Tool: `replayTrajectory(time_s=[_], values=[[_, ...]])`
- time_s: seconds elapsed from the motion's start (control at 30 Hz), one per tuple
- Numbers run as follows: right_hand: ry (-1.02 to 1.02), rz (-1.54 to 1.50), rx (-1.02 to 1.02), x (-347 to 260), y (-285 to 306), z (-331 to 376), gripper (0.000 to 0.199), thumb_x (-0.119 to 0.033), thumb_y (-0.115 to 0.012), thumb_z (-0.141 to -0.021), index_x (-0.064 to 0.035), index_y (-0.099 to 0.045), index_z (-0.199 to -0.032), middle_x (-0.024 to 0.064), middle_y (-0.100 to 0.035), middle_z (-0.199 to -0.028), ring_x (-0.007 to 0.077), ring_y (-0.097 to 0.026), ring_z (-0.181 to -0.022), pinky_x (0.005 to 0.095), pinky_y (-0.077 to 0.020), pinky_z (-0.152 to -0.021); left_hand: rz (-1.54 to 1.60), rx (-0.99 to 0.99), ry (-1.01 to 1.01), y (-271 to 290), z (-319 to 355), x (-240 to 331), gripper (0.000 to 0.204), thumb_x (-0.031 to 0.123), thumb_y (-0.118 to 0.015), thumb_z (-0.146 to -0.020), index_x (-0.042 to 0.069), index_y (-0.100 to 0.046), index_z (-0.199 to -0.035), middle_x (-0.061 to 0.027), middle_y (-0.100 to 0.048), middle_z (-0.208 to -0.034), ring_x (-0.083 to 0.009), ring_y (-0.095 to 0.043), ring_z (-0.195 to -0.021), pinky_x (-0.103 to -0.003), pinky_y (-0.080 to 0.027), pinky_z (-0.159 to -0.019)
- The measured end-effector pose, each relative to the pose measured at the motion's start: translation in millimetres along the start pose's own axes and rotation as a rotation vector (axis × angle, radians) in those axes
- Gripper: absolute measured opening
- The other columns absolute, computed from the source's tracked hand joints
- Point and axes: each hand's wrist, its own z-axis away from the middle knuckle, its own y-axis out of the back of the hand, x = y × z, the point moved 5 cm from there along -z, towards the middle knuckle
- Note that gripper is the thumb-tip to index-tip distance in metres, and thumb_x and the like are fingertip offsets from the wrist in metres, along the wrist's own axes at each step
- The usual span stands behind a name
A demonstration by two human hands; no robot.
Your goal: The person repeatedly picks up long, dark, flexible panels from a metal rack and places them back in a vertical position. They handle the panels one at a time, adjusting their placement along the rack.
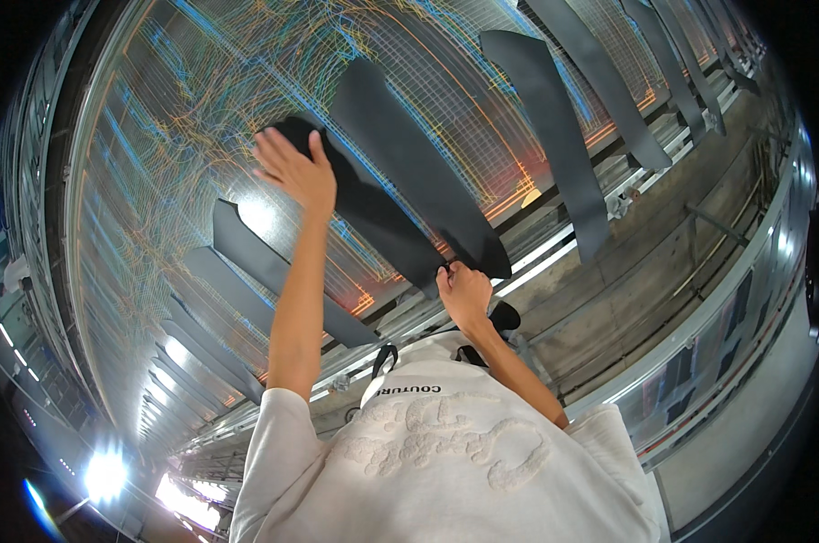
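A dark, flat, strip-shaped piece of sheet material (373, 208) lies slantwise across a broad surface (156, 100) covered in fine blue, orange, yellow and green lines. Over its far end my left hand (299, 174) is spread, palm down; whether it presses on the sheet I cannot tell. At the near end my right hand (464, 295) is closed, its thumb and fingers pinching the edge of that dark strip. Directly to the right lies a second grey strip (409, 149), its near end close beside my right knuckles.
Similar grey strips, such as one at the right (554, 136) and one at the left (278, 262), lie in a row. Several overhang the near metal rail (536, 267). A curved, clear-sided panel (699, 362) stands at the right. A bright lamp (106, 475) glares at lower left.
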Motion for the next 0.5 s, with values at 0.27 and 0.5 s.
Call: replayTrajectory(time_s=[0.27, 0.5], values=[[0.158, 0.027, -0.122, -8.2, 18.6, -3.7, 0.028, -0.028, -0.064, -0.094, -0.0028, -0.066, -0.083, 0.0168, -0.065, -0.063, 0.0371, -0.066, -0.059, 0.0478, -0.0513, -0.061, 0.378, -0.638, -0.641, 81.1, 192.3, 71.8, 0.089, 0.059, -0.054, -0.094, -0.008, -0.035, -0.150, -0.0251, -0.027, -0.161, -0.0439, -0.021, -0.150, -0.061, -0.014, -0.120], [0.217, -0.145, 0.025, -26.9, 125.4, -5.1, 0.031, -0.030, -0.070, -0.091, -0.0016, -0.068, -0.079, 0.0127, -0.059, -0.060, 0.0266, -0.060, -0.053, 0.0367, -0.0444, -0.052, 0.451, -0.654, -0.599, 89.5, 197.8, 70.0, 0.110, 0.066, -0.069, -0.078, -0.005, -0.031, -0.152, -0.0210, -0.025, -0.162, -0.0393, -0.019, -0.152, -0.058, -0.013, -0.122]])
